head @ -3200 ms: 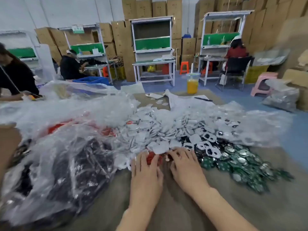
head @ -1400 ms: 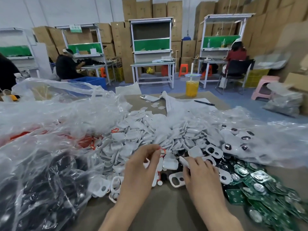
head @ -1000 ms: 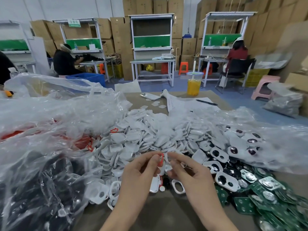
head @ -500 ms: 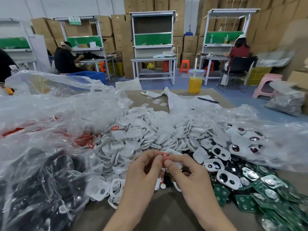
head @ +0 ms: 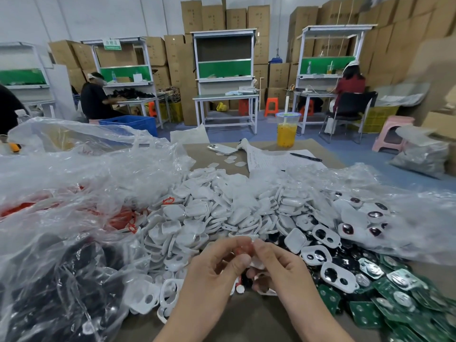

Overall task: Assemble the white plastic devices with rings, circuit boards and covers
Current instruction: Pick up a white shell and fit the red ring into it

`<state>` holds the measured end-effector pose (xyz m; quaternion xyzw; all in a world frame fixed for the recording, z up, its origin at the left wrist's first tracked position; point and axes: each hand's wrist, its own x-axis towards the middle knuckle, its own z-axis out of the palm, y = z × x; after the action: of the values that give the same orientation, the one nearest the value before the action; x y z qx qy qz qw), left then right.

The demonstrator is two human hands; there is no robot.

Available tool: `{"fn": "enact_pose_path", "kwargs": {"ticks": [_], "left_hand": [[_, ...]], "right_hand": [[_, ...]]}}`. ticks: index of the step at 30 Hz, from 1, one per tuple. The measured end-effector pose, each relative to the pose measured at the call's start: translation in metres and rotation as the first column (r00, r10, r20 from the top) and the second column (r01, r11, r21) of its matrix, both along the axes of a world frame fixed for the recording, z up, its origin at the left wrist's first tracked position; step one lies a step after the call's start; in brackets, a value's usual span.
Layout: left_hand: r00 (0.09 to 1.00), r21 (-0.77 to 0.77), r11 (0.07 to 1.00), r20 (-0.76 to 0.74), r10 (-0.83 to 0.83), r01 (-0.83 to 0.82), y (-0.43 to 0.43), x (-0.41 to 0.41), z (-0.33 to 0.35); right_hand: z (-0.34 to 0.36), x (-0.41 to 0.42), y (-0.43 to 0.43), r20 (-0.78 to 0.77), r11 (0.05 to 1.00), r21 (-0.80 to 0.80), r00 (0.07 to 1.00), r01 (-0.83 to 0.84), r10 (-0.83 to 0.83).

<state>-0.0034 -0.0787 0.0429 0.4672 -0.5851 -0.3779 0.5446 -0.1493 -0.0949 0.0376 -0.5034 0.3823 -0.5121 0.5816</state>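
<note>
A red ring (head: 244, 248) is being pinched in the left hand (head: 212, 275), raised just above the desk (head: 259, 319) at its near edge. The right hand (head: 281, 270) is pinching a white shell (head: 256, 262) against the ring; blur is hiding how they meet. Behind the hands a pile of shells (head: 222, 211) is lying, with boards (head: 385, 299) spreading to the right and bags (head: 74, 193) slumping on the left. A cup (head: 286, 130) is standing at the far edge.

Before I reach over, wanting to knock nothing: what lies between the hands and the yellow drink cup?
In the head view: the heap of white plastic parts, then a paper sheet.
</note>
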Motion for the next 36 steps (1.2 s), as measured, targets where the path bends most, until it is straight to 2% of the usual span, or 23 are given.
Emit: {"fn": "enact_pose_path", "kwargs": {"ticks": [3, 8, 15, 23, 28, 36], "left_hand": [[0.996, -0.013, 1.000, 0.088, 0.014, -0.013, -0.001, -0.001, -0.003], [0.987, -0.020, 0.994, 0.122, 0.105, -0.103, -0.002, -0.001, -0.008], [0.983, -0.044, 0.991, 0.127, 0.132, -0.127, -0.003, 0.000, -0.012], [0.991, -0.010, 0.991, 0.019, 0.136, -0.136, -0.004, -0.001, -0.013], [0.996, -0.008, 0.997, -0.042, 0.074, -0.075, -0.002, -0.001, -0.008], [0.998, -0.010, 1.000, -0.064, 0.018, -0.019, 0.000, 0.000, -0.005]], "right_hand": [[0.000, -0.002, -0.001, -0.014, 1.000, -0.014, 1.000, 0.001, -0.001], [0.001, -0.003, -0.001, -0.049, 0.999, -0.015, 0.998, 0.031, -0.032], [0.002, -0.002, -0.001, 0.040, 1.000, 0.002, 0.999, 0.018, -0.018], [0.004, -0.004, 0.001, 0.008, 0.998, -0.061, 1.000, -0.006, 0.007], [0.005, -0.005, 0.002, 0.000, 0.997, -0.066, 0.999, -0.037, 0.038], [0.001, -0.007, 0.000, -0.013, 0.997, -0.072, 0.999, -0.031, 0.030]]}}
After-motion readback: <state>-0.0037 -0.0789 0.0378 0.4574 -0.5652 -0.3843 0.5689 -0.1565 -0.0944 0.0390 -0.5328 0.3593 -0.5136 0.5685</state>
